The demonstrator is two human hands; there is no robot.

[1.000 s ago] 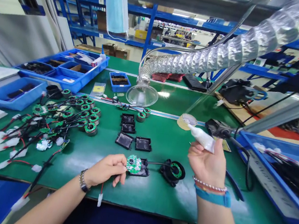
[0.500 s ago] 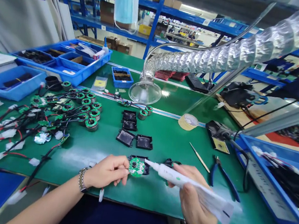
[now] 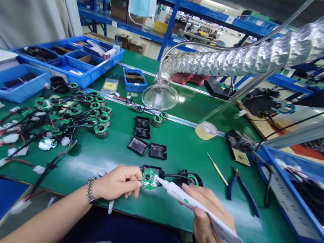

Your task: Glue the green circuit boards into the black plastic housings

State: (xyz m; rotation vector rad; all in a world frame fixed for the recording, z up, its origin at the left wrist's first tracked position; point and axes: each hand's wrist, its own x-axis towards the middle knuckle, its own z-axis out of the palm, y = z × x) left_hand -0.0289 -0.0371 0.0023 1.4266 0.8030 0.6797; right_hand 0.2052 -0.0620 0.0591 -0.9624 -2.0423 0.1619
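Observation:
My left hand (image 3: 120,181) pinches the left edge of a small round green circuit board (image 3: 148,179), its fingers closed. The board is in front of a black plastic case (image 3: 159,172), partly covering it. In my right hand (image 3: 210,219) is a white squeeze tube (image 3: 183,197) with a long tapered nozzle, gripped between thumb and fingers. The nozzle's tip is at the right side of the board, and I cannot tell whether it touches. A black cable leads from the case to a round black housing (image 3: 196,178) with a green ring board inside, just beyond my right fingers.
Several open black cases (image 3: 158,151) lie ahead. Wired ring boards (image 3: 101,129) are heaped on the left. Cutting pliers (image 3: 234,187), a wooden stick (image 3: 217,168) and a tape roll (image 3: 206,130) lie right. A fume duct hood (image 3: 161,96) hangs ahead; a blue bin (image 3: 294,202) stands right.
My right hand has brought the tube's nozzle left and down to the board's right side. The round black housing and cable now show more. My left hand keeps its pinch on the board.

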